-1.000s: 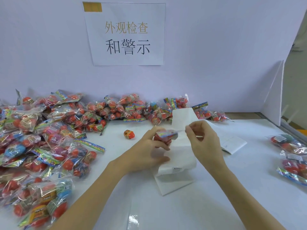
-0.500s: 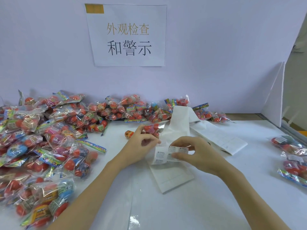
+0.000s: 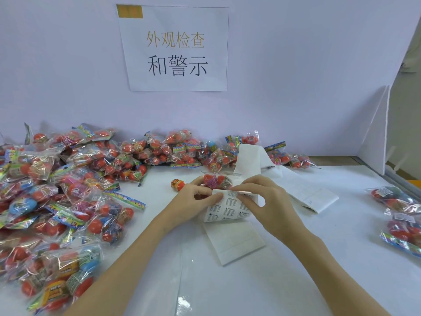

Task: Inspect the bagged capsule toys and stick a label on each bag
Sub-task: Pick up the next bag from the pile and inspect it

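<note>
Bagged capsule toys at frame centre, pinched with the warning-label sheet by the left hand, right hand grip pinching the sheet's upper edge, loose orange capsule just left, unlabelled bag pile across the left of the white table, labelled bags at right edge.

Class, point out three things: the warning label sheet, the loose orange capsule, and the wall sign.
warning label sheet (image 3: 227, 207), head view, printed middle.
loose orange capsule (image 3: 177, 184), head view, its side.
wall sign (image 3: 176, 53), head view, centre.
</note>
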`<act>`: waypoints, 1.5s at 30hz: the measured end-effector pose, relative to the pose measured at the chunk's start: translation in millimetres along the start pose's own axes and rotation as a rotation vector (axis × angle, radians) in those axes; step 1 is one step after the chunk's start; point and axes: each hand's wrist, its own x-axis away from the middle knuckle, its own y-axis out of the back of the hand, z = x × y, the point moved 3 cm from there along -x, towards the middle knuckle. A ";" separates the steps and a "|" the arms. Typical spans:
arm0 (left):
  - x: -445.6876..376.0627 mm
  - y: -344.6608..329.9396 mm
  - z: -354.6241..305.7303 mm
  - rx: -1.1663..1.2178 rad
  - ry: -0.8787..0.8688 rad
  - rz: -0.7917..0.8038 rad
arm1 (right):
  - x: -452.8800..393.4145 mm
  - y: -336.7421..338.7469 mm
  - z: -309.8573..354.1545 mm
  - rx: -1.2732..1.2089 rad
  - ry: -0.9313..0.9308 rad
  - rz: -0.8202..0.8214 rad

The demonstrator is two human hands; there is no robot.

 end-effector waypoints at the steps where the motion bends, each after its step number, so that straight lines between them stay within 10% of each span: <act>1: 0.8 -0.5 -1.6 0.010 0.005 -0.001 | 0.5 0.3 3.3 0.002 0.034 -0.030; 11: 1.1 0.3 -3.6 0.145 0.064 -0.022 | 1.5 1.6 19.8 -0.096 0.123 -0.191; 18: -2.6 19.1 -5.0 0.350 -0.041 -0.419 | -2.9 8.4 9.1 -0.439 -0.138 -0.288; 45: 8.0 -12.8 -49.4 0.293 -0.278 -0.043 | -1.5 2.7 13.7 -0.571 -0.134 -0.106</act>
